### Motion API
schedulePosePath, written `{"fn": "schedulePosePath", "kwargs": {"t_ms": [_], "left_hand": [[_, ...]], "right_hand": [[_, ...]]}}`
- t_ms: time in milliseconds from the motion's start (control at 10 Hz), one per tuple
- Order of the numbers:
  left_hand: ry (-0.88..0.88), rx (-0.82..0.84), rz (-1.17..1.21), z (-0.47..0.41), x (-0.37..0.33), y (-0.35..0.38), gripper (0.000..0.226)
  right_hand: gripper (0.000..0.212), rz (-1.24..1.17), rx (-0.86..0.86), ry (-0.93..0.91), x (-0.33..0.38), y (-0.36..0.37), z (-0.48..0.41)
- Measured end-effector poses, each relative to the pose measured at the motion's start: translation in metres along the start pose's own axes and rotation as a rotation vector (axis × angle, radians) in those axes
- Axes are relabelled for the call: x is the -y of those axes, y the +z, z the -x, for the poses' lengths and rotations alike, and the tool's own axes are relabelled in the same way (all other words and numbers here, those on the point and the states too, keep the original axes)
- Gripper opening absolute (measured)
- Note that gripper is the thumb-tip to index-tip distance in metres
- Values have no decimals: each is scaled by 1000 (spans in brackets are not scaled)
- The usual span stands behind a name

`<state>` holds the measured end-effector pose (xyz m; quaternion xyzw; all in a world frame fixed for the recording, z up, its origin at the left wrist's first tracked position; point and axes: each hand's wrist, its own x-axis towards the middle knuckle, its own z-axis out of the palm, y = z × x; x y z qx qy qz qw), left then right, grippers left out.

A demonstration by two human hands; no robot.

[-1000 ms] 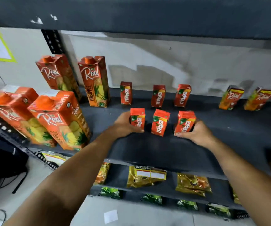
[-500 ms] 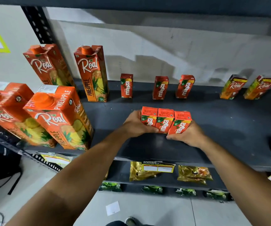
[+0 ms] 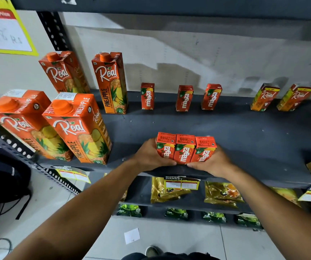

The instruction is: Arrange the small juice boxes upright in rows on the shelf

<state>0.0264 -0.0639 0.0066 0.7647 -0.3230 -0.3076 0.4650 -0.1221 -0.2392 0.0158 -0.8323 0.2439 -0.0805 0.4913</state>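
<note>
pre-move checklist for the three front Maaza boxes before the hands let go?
1. Front three Maaza boxes upright, labels facing out: ok.
2. Boxes pressed side by side, no gaps: ok.
3. Left hand and right hand bracing the two ends: ok.
4. Bases flat on the shelf: cannot tell, fingers and the front edge hide them.
5. Margin from the shelf's front edge: not ok, the trio sits right at the lip.
6. Lined up with the back row of Maaza boxes: not ok, the back three stand spaced apart while the front three are bunched.
</note>
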Motion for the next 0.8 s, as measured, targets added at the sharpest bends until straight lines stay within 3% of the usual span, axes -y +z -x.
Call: {"fn": "schedulePosePath", "kwargs": {"t_ms": [600, 700, 800], "left_hand": [[-72, -75, -53, 5, 3, 7, 73], [-40, -79, -35, 12, -7, 5, 85], [24, -89, -16, 21, -10, 5, 114]], "right_hand": [[47, 14, 23, 7, 0, 2, 5], [65, 36, 40, -2, 8, -3, 10], [102, 9, 36, -23, 6, -7, 18]]}}
